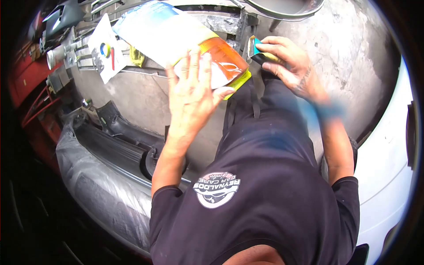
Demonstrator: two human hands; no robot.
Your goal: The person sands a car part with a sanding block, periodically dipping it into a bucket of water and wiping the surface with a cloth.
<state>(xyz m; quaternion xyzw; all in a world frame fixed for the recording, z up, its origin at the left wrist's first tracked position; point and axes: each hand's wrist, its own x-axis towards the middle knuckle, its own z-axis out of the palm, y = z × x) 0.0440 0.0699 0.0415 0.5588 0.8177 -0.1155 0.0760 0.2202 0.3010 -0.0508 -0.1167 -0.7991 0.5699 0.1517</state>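
Pressing flat-fingered, the left hand (191, 95) steadies the orange-and-clear plastic lamp lens (221, 66); the right hand (287, 62), clamped on a small blue-yellow sanding block (260, 53), risks slipping off the lens edge.

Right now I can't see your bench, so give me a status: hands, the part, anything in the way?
Left hand flat on the orange lamp lens. Right hand grips a small blue-yellow block. Nothing between them.

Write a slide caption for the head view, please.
Left hand supports an orange lamp lens; right hand holds a small sanding block.
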